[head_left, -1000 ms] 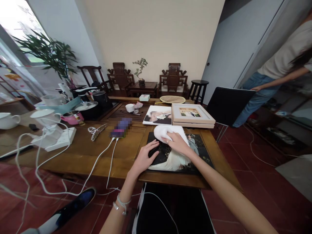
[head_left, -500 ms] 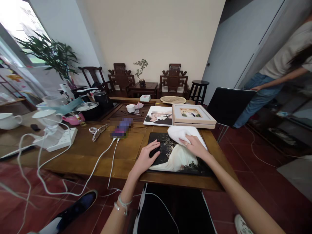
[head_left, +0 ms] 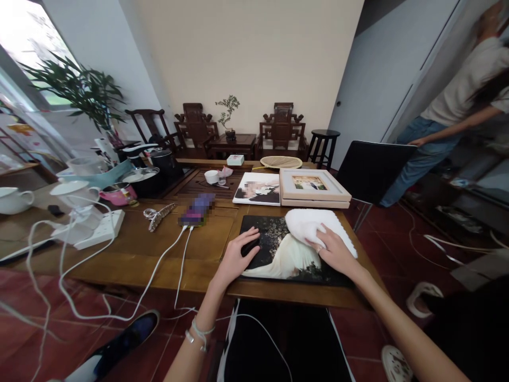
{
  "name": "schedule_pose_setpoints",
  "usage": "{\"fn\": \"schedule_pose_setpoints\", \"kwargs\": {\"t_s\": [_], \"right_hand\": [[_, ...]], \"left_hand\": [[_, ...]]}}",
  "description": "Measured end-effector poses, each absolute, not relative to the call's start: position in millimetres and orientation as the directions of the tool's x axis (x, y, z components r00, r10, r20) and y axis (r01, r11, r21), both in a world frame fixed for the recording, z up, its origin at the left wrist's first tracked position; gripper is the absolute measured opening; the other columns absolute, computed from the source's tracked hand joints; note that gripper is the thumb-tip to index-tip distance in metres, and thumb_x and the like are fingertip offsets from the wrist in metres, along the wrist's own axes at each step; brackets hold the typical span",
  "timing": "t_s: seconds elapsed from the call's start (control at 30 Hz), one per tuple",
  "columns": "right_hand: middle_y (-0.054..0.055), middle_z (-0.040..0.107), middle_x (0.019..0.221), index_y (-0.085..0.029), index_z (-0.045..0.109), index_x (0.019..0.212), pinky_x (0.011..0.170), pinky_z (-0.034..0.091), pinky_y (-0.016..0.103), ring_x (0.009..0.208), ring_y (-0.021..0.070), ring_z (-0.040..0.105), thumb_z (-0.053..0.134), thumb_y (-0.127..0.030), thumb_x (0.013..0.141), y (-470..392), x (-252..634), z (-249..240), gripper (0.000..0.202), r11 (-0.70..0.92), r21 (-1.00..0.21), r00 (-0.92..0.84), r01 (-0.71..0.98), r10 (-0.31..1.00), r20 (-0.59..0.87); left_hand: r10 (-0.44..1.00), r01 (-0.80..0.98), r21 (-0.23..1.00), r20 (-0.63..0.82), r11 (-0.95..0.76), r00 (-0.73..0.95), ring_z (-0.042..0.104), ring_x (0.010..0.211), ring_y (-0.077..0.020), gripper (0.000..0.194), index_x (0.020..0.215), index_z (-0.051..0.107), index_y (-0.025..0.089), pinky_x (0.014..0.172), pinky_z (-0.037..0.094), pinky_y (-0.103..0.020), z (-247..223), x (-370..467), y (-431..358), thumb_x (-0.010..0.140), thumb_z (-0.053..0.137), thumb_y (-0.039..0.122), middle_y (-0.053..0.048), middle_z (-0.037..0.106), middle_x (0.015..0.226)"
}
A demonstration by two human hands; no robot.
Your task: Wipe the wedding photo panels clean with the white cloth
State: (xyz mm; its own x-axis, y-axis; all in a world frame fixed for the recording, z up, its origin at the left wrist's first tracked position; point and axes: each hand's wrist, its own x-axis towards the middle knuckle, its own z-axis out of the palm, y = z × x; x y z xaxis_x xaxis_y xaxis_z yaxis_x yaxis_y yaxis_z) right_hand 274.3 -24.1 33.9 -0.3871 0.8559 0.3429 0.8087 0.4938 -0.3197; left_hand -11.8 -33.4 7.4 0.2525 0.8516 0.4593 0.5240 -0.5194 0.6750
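Observation:
A dark photo panel [head_left: 266, 249] showing a white gown lies flat near the front edge of the wooden table. On its left side rests my left hand [head_left: 240, 253], fingers spread and holding nothing. My right hand [head_left: 336, 252] grips a white fluffy cloth [head_left: 308, 220] and presses it on the panel's upper right part, which the cloth hides. Behind the panel lie a white-edged photo print [head_left: 256, 190] and, touching or very near it, a pale wooden picture frame [head_left: 314, 185] stacked on another.
A phone [head_left: 196, 209] with two white cables and a hair claw [head_left: 161, 216] lie to the left, beside a power strip [head_left: 101, 231]. Farther back are a white cup [head_left: 212, 176] and a woven tray [head_left: 281, 162]. A person [head_left: 449, 116] stands beyond a black chair [head_left: 374, 172] at right.
My right hand has slid the cloth to the right across the panel. My left hand stays in place. The standing person has raised an arm, and another shoe shows at lower right.

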Motion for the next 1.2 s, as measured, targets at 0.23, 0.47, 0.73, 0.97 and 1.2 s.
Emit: {"fn": "schedule_pose_setpoints", "kwargs": {"t_s": [0.23,0.47,0.73,0.97,1.2], "right_hand": [[0.005,0.055,0.122,-0.024,0.062,0.087,0.101,0.031,0.044,0.125,0.0261,0.034,0.043,-0.018,0.080,-99,269,53,0.021,0.562,-0.355,-0.524,0.747,0.827,0.204],[0.008,0.061,0.103,-0.022,0.060,0.081,0.087,0.040,0.038,0.108,0.0269,0.050,0.041,-0.034,0.086,-88,285,54,0.023,0.483,-0.392,-0.474,0.783,0.871,0.125],[0.005,0.061,0.078,-0.019,0.058,0.077,0.071,0.041,0.031,0.074,0.0210,0.056,0.039,-0.035,0.086,5,296,55,0.026,0.441,-0.410,-0.346,0.798,0.893,0.287],[0.007,0.063,0.097,-0.020,0.062,0.087,0.092,0.037,0.044,0.110,0.0295,0.048,0.042,-0.022,0.080,-30,289,40,0.022,0.471,-0.293,-0.385,0.832,0.871,0.307],[0.004,0.057,0.117,-0.025,0.061,0.081,0.098,0.033,0.043,0.127,0.0281,0.032,0.045,-0.017,0.079,-111,290,54,0.018,0.509,-0.342,-0.502,0.790,0.857,0.117]], "left_hand": [[0.867,0.546,0.674,0.416,-0.497,0.275,0.045,0.122,-0.0203,0.037,0.120,0.053,0.023,0.104,0.034,-0.042,5,-13,-33,0.084,0.048,0.029,-0.005,0.046,0.133],[0.865,0.543,0.674,0.409,-0.501,0.290,0.043,0.123,-0.0194,0.036,0.119,0.054,0.022,0.105,0.033,-0.040,8,-13,-32,0.084,0.049,0.029,-0.005,0.051,0.129],[0.859,0.540,0.669,0.419,-0.511,0.293,0.044,0.123,-0.0190,0.036,0.118,0.055,0.022,0.105,0.033,-0.041,9,-13,-33,0.084,0.049,0.027,-0.006,0.054,0.127],[0.860,0.546,0.666,0.421,-0.508,0.287,0.044,0.122,-0.0192,0.036,0.118,0.055,0.022,0.105,0.033,-0.040,8,-12,-33,0.084,0.049,0.028,-0.006,0.054,0.126],[0.851,0.548,0.653,0.436,-0.523,0.293,0.045,0.122,-0.0200,0.035,0.117,0.056,0.021,0.104,0.034,-0.042,8,-12,-33,0.083,0.049,0.027,-0.006,0.055,0.125]]}}
